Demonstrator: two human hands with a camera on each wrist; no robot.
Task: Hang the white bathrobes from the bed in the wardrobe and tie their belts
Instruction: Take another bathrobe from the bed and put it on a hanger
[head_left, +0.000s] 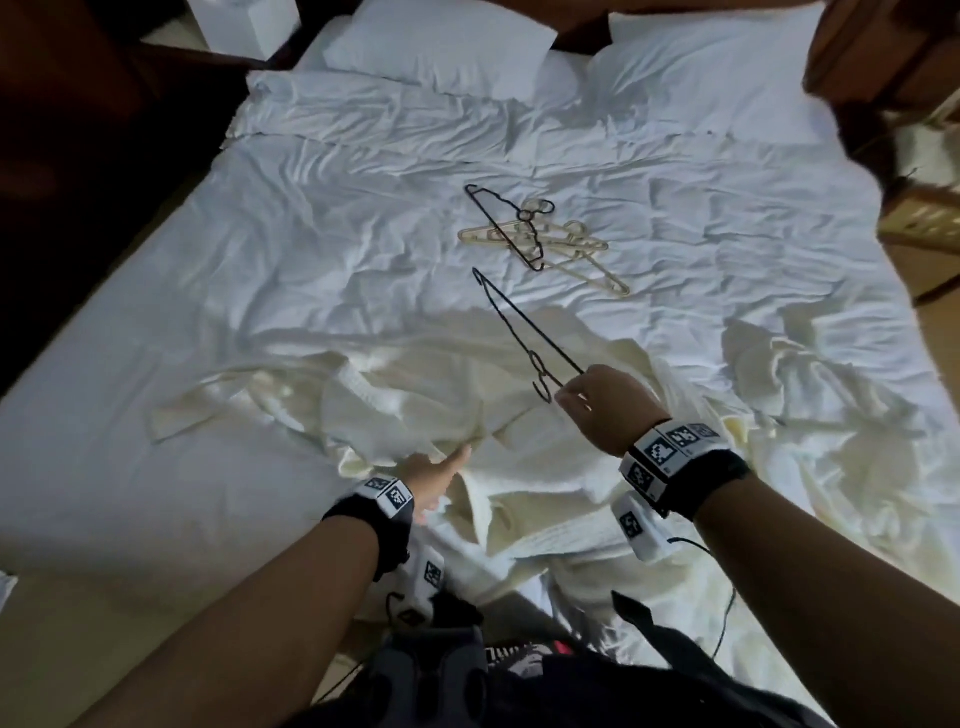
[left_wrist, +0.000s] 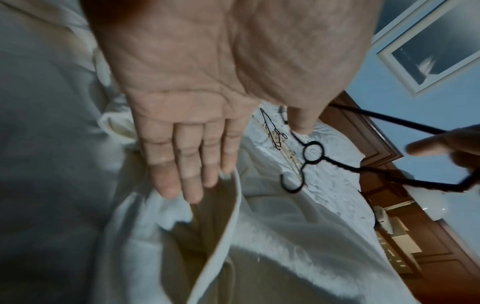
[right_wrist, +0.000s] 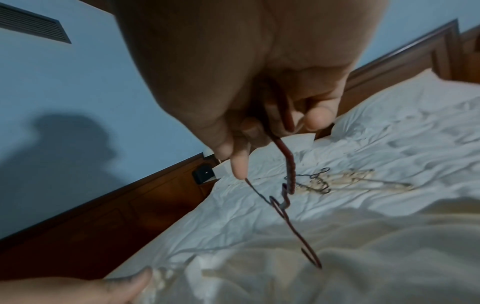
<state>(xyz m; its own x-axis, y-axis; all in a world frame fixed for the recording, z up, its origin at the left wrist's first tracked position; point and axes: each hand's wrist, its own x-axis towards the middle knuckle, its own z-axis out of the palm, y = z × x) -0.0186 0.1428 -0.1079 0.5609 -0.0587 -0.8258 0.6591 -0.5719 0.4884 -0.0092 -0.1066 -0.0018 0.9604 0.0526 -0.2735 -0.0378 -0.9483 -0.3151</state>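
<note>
On the bed (head_left: 291, 249), head view: I see a cream white bathrobe (head_left: 519, 441) crumpled at the near edge, just below the pile of hangers (head_left: 540, 239) lying mid-mattress. Right hand (head_left: 605, 408) is above the robe, fingers curled around one end of a black hanger (head_left: 519, 332), which is lifted off the bedding and points toward the pile. Left hand (head_left: 431, 475) lies flat on the robe's left part, fingers straight, gripping nothing. More pale cloth (head_left: 810, 415) sits bunched right of the robe; I can't tell if it's a second robe. Two pillows (head_left: 441, 41) at the headboard end, far side of the robe.

Left wrist view: left hand (left_wrist: 182, 115) is released, palm wide, fingertips (left_wrist: 192, 195) touching a folded edge of the bathrobe (left_wrist: 259, 257). Black hanger (left_wrist: 337, 162) hangs right of the robe edge with its hook down, pinched by the right hand (left_wrist: 451, 150). Hanger pile (left_wrist: 275, 135) beyond, blurry.

Right wrist view: right hand (right_wrist: 259, 92) is clenched on the black hanger (right_wrist: 288, 176), wire running between thumb and fingers, its far end low over the bathrobe (right_wrist: 363, 257). Left hand (right_wrist: 122, 286) rests at the robe's left edge. Hanger pile (right_wrist: 350, 181) lies beyond the robe on the bed (right_wrist: 259, 222).
</note>
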